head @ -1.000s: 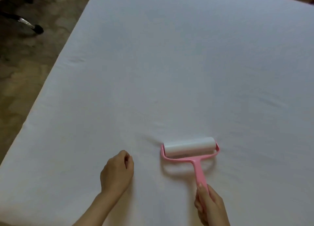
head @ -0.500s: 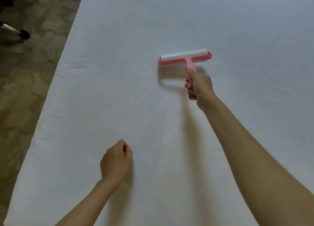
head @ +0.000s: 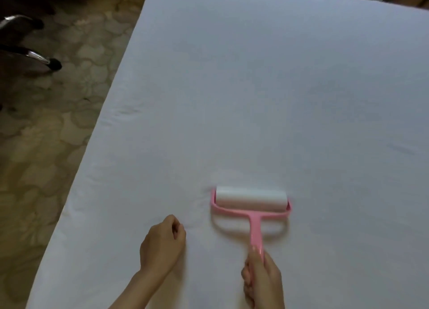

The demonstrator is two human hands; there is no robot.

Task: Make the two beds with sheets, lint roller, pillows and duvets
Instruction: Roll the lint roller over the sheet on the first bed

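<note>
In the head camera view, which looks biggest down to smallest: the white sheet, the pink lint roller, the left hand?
1. sheet, filling most of the view.
2. lint roller, handle included.
3. left hand, somewhat smaller than the roller.

Covering the bed [head: 255, 53]: white sheet [head: 301, 123], lying flat, creasing faintly near left edge. Resting directly on sheet: pink lint roller [head: 251, 198], roll touching fabric. Standing on patterned floor [head: 46, 146] beside bed: chair base [head: 34, 55].
</note>
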